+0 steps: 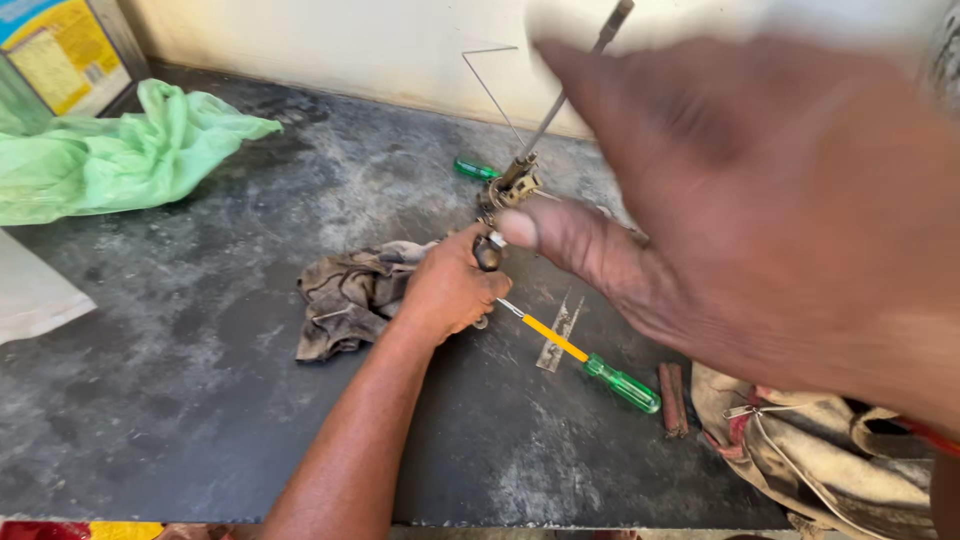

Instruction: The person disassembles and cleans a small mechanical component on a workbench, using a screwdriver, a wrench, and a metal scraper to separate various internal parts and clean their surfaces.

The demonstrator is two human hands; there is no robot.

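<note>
My left hand (450, 290) is closed around the lower end of a small dirty metal part (505, 190) with a long thin rod (560, 95) rising from it, held upright over the dark bench. My right hand (760, 210) is raised close to the camera, blurred, fingers spread, holding nothing; its thumb tip is near the metal part. A yellow-and-green screwdriver (590, 362) lies on the bench just right of my left hand. A grey oily rag (350, 295) lies beside my left wrist.
A second green screwdriver handle (476, 170) lies behind the part. A light green plastic bag (110, 155) sits at the back left, a yellow-blue box (60, 50) in the corner. A brown stick (672, 398) and a dirty cloth bag (830, 460) are at the right. A flat metal strip (556, 335) lies on the dark bench (180, 380).
</note>
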